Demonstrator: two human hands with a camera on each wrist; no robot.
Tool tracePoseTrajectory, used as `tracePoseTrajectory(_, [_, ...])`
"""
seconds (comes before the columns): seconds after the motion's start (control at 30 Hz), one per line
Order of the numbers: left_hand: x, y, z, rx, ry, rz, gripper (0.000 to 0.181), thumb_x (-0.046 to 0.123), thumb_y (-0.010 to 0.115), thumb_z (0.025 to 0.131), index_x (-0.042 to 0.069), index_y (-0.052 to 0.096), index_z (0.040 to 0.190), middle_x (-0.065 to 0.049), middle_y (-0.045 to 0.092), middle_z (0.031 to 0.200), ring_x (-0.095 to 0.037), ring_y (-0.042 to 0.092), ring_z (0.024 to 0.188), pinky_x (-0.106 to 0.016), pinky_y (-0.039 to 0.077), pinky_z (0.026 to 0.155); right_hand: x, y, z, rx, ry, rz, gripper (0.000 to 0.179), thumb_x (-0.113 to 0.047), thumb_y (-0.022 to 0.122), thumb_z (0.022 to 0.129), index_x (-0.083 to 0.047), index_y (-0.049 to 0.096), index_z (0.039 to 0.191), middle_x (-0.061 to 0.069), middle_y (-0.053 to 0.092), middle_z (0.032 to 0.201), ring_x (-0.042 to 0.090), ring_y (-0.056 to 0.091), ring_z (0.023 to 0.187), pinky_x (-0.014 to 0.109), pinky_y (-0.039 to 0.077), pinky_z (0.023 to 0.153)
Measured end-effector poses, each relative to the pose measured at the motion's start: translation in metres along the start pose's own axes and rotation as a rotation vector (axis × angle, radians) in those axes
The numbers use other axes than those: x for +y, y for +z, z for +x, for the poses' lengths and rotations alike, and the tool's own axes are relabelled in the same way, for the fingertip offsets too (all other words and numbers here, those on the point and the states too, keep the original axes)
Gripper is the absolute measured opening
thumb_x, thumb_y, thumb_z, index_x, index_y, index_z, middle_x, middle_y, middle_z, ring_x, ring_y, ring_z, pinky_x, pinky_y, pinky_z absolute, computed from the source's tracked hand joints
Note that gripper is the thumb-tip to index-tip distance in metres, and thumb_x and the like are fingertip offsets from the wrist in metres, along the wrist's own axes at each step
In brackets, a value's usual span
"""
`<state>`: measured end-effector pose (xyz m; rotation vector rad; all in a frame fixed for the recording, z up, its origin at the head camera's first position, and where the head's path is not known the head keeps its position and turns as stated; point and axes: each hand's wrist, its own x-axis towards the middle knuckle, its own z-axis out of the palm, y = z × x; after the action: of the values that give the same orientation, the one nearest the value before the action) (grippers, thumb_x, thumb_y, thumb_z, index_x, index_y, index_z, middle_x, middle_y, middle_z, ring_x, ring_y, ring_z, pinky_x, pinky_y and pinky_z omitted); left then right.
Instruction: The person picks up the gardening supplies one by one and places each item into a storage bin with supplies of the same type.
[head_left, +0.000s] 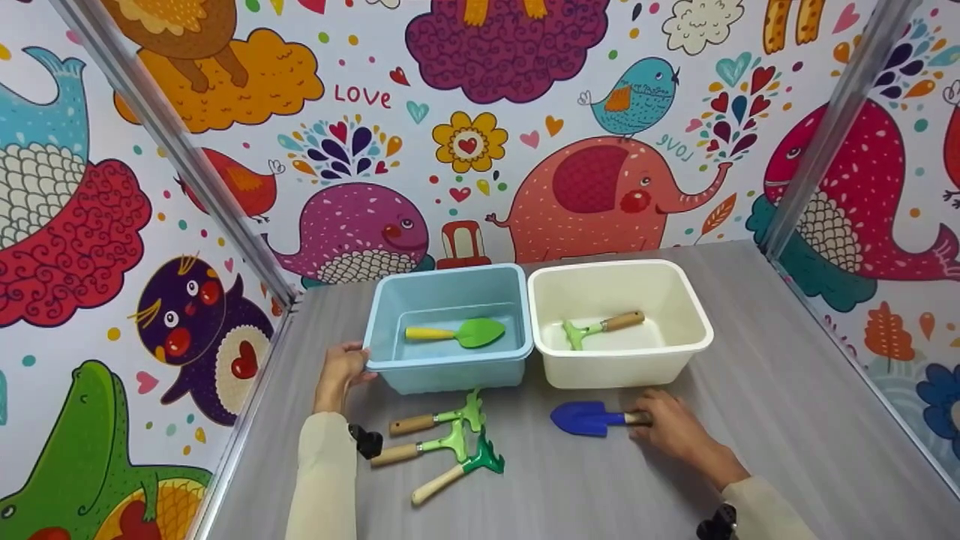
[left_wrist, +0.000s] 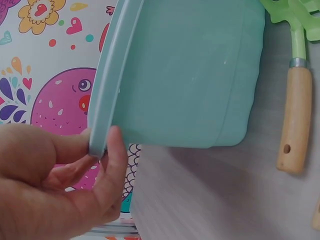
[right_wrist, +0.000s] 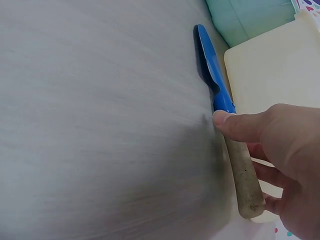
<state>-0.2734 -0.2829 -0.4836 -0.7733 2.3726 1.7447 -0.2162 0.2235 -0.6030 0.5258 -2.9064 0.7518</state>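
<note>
Three hand rakes (head_left: 442,445), green heads, smooth wooden handles, lying on the bench (head_left: 555,495) on the near side of the blue tub (head_left: 450,376). One blue trowel (head_left: 589,418), pointed blade, scuffed wooden handle, near right of that tub; right hand (head_left: 675,429), thumb and fingers pinching the handle. Left hand (head_left: 342,375): thumb and fingers pinching the tub's near-left rim corner. Inside the tub, smooth and round-cornered: one green trowel (head_left: 480,333), yellow handle. Right of it, just beside: one cream tub (head_left: 619,370), a light-green rake (head_left: 595,328) within.
</note>
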Motion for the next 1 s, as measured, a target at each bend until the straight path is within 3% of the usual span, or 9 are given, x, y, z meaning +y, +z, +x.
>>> tracePoseTrajectory(0.27, [0.0011,-0.0002,-0.0001,0.012,-0.027,0.035,0.039,0.004,0.046,0.104,-0.011,0.046,0.14,-0.031,0.054,0.136,-0.019,0.064,0.09,-0.025,0.062,0.072,0.0023,0.0033,0.0022,-0.023,0.012,-0.008,0.026,-0.01,0.087,0.073,-0.01,0.074,0.096,0.005,0.067,0.099,0.03,0.064,0.096,0.059,0.046,0.088])
tracePoseTrajectory(0.4, [0.0013,-0.0005,0.0003,0.007,-0.031,0.047,0.04,0.005,0.046,0.104,-0.01,0.046,0.141,-0.031,0.054,0.137,-0.021,0.065,0.094,-0.029,0.062,0.079,0.0039,0.0042,0.0034,-0.01,-0.02,-0.021,0.025,-0.008,0.087,0.072,-0.01,0.074,0.093,0.003,0.066,0.094,0.028,0.064,0.091,0.053,0.048,0.084])
tracePoseTrajectory(0.6, [0.0016,-0.0007,0.0002,0.005,-0.021,0.049,0.04,0.005,0.046,0.104,-0.011,0.046,0.14,-0.031,0.054,0.136,-0.022,0.065,0.095,-0.027,0.062,0.076,0.0062,0.0047,0.005,0.012,-0.064,-0.022,0.025,-0.008,0.087,0.071,-0.01,0.075,0.093,0.002,0.066,0.093,0.025,0.063,0.086,0.047,0.05,0.078])
tracePoseTrajectory(1.0, [0.0002,-0.0008,-0.0003,0.006,-0.003,0.049,0.04,0.004,0.048,0.103,-0.012,0.045,0.14,-0.032,0.054,0.133,-0.016,0.065,0.083,-0.028,0.062,0.075,0.0078,0.0049,0.0048,-0.007,-0.054,0.013,0.024,-0.006,0.087,0.072,-0.011,0.075,0.093,-0.002,0.063,0.089,0.018,0.062,0.081,0.037,0.053,0.072])
